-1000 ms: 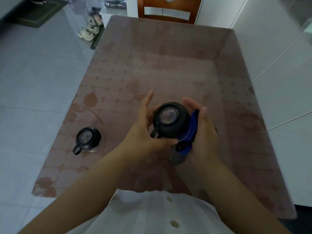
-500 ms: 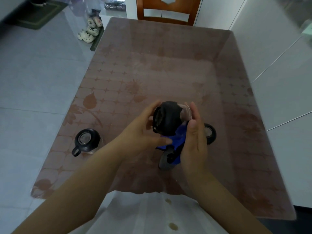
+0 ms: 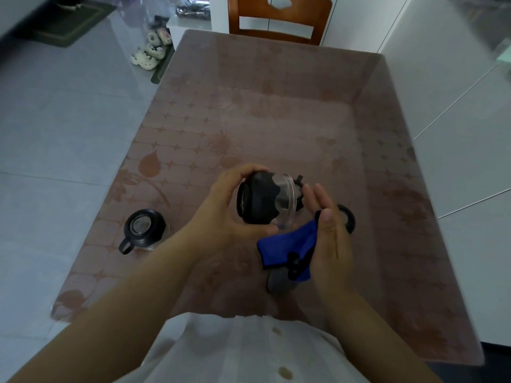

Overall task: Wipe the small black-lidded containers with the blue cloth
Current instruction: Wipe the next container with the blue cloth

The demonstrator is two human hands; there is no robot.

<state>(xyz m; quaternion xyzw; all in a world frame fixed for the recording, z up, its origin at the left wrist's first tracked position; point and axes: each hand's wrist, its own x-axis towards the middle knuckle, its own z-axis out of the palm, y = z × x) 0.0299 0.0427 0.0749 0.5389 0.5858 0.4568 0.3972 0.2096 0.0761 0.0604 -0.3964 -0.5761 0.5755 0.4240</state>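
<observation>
— Container (image 3: 265, 199): where is it?

— Lifted above the near middle of the table (image 3: 276, 120) and tipped sideways, black lid facing left. The left hand (image 3: 224, 211) curls round the lid end. The right hand (image 3: 329, 239) pinches the blue cloth (image 3: 287, 244) under its thumb, just beside the glass.

— Wiping it well?

— I'd wrap the cloth round the glass and turn it, keeping the lid grip firm.

— Room?

— Plenty toward the far edge and the chair (image 3: 279, 20). A second container (image 3: 143, 229) stands near the left edge. A dark lid (image 3: 349, 219) is partly hidden behind the right hand.
</observation>
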